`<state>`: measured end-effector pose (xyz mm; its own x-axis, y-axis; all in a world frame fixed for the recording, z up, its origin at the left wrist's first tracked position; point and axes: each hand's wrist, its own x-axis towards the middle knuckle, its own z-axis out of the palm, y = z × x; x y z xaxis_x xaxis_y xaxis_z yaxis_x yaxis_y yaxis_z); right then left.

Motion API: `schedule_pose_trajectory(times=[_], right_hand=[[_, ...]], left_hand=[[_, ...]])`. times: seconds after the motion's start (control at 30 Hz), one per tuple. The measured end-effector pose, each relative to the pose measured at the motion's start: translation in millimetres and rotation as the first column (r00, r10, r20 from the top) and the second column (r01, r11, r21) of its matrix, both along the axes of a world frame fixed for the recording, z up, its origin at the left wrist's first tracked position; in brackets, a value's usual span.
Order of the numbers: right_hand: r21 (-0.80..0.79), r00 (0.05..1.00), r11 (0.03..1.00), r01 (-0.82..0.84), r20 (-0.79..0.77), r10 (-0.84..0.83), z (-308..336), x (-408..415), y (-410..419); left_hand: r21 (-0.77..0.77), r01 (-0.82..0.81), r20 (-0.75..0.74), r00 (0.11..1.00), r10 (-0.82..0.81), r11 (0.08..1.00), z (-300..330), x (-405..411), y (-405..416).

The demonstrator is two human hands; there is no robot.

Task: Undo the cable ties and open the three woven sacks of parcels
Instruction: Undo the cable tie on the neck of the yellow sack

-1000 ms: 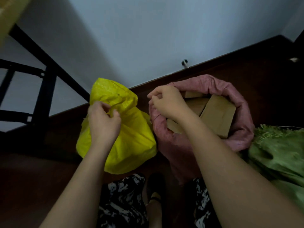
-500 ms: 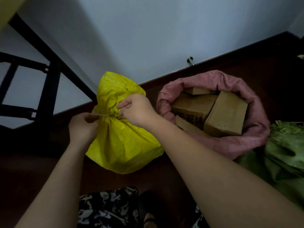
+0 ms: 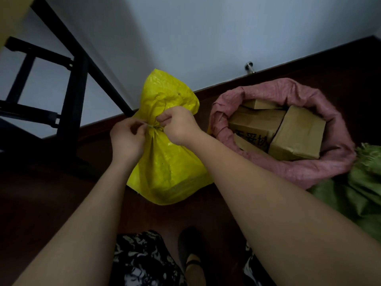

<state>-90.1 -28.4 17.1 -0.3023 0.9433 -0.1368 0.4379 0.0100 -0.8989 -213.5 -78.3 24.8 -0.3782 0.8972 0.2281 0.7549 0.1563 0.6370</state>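
Note:
A yellow woven sack (image 3: 169, 162) stands on the dark floor, its neck gathered tight by a pale cable tie (image 3: 150, 126). My left hand (image 3: 127, 139) pinches the tie's tail on the left of the neck. My right hand (image 3: 179, 126) grips the neck at the tie from the right. To the right, a pink woven sack (image 3: 309, 172) stands open with its rim rolled down, showing several brown cardboard parcels (image 3: 296, 135). A green woven sack (image 3: 362, 190) lies at the far right edge, partly cut off.
A black metal frame (image 3: 72, 83) stands at the left against the white wall. A metal door stop (image 3: 249, 67) sticks out above the dark skirting. My patterned clothing and a shoe (image 3: 191, 256) are at the bottom.
My right hand left the pink sack's rim and moved left to the yellow sack's neck. My left hand shifted onto the cable tie's tail. The view swung slightly left.

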Motion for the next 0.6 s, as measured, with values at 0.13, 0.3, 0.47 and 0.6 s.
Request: schedule_pose_trajectory(times=[0.13, 0.3, 0.47, 0.6], right_hand=[[0.07, 1.0, 0.997, 0.01, -0.02, -0.009, -5.1, -3.0, 3.6], [0.123, 1.0, 0.992, -0.008, 0.016, 0.006, -7.9, -8.7, -0.8], [0.227, 0.985, 0.972, -0.057, 0.172, 0.018, -3.9, -11.5, -12.5], [0.427, 0.938, 0.903, -0.053, 0.331, -0.101, 1.4, -13.5, -22.5]], left_hand=[[-0.018, -0.011, 0.043, 0.999, 0.012, 1.0, 0.7, 0.0, 0.9], [-0.081, -0.058, 0.167, 0.983, 0.071, 0.995, 2.6, -5.5, -1.3], [-0.16, -0.135, 0.456, 0.869, 0.194, 0.978, 8.4, -5.5, -0.4], [-0.167, -0.087, 0.446, 0.882, 0.154, 0.982, 10.8, -9.9, -3.9]])
